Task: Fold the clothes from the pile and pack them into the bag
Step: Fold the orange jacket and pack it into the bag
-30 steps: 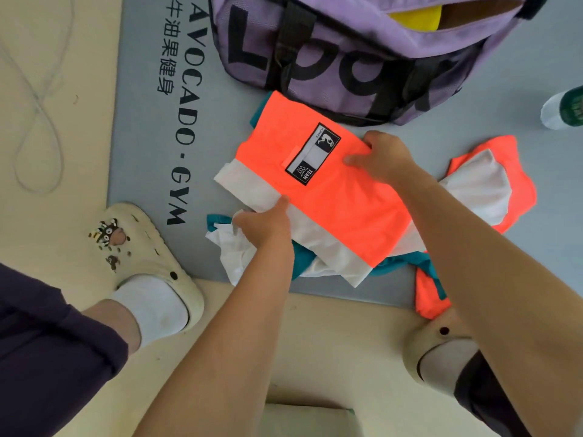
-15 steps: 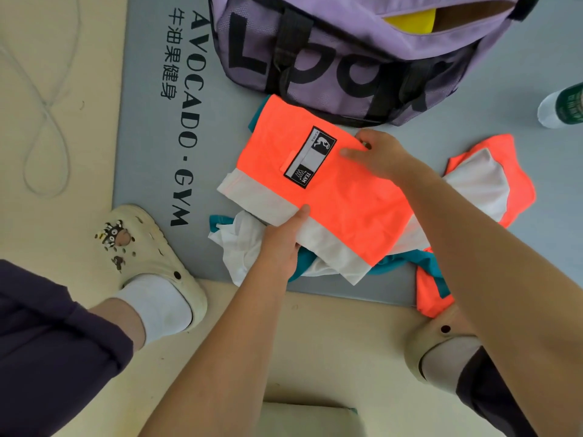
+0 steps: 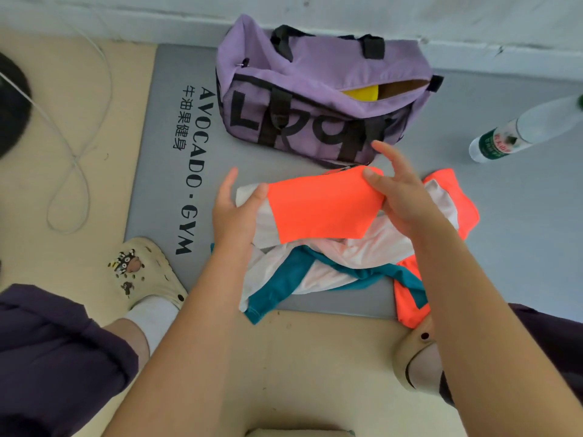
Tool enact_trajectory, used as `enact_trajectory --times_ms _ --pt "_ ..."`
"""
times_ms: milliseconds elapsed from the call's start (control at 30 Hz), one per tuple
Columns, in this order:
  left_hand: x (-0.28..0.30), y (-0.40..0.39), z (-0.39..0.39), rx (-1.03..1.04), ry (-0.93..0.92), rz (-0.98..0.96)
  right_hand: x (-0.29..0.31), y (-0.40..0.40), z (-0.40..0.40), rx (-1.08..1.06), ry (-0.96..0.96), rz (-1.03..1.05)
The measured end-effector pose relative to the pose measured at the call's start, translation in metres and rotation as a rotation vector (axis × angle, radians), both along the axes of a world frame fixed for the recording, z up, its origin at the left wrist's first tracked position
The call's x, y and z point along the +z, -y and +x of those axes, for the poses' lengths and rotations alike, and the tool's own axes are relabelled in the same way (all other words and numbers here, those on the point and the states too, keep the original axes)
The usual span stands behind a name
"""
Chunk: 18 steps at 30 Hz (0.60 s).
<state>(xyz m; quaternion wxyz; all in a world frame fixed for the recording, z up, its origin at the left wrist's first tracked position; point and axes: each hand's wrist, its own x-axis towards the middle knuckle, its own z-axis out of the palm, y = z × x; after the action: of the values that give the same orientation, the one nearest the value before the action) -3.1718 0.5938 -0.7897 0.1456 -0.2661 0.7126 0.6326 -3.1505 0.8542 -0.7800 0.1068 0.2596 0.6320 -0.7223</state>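
- Folded orange garment (image 3: 321, 209): lifted off the pile since the earlier frame, where it lay flat with its black label up; now held at frame centre with the label out of sight, a white band showing at its left end.
- Left hand (image 3: 235, 209): moved from the garment's lower edge to its left end; thumb pressed on top of the cloth, fingers extended upward behind it.
- Right hand (image 3: 400, 197): thumb pinches the garment's upper right corner, remaining fingers spread and mostly straight above it.
- Pile (image 3: 331, 266): white, teal and orange clothes, unfolded, below and right of the held garment, partly on the mat's lower edge.
- Bag (image 3: 315, 99): purple with black straps and lettering, upper centre, zip open, something yellow visible inside; just above the held garment.
- Mat (image 3: 164, 190): grey, printed "AVOCADO · GYM", under bag and pile.
- Bottle (image 3: 520, 130): clear, green label, lying at right edge.
- Cream clogs (image 3: 145, 272): one lower left, one lower right.
- Cable (image 3: 72, 152): looped on the floor, upper left.
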Motion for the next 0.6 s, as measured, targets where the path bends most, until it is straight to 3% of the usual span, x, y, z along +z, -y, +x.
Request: enact_trajectory --times_ms 100,167,267,367,433,500,600 --pt "0.022 0.01 -0.015 -0.207 -0.055 0.0 0.02 -0.007 0.005 0.135 -0.071 -0.057" --pt "0.033 0.018 -0.025 -0.361 -0.081 0.028 0.031 -0.014 0.005 0.227 -0.053 0.018" --pt "0.039 0.021 -0.035 -0.525 -0.092 -0.107 0.044 -0.017 0.002 0.386 -0.008 0.344" --pt "0.04 0.015 -0.038 -0.599 -0.137 -0.385 0.046 -0.013 -0.003 0.491 -0.025 0.79" --pt "0.04 0.012 -0.037 -0.688 -0.199 -0.585 0.047 -0.008 -0.002 0.492 -0.033 0.964" --pt "0.038 0.011 -0.035 -0.75 -0.243 -0.671 0.045 -0.008 0.002 0.486 -0.044 1.019" --pt "0.032 0.018 -0.034 -0.779 -0.211 -0.587 0.04 -0.016 0.01 0.545 -0.073 0.927"
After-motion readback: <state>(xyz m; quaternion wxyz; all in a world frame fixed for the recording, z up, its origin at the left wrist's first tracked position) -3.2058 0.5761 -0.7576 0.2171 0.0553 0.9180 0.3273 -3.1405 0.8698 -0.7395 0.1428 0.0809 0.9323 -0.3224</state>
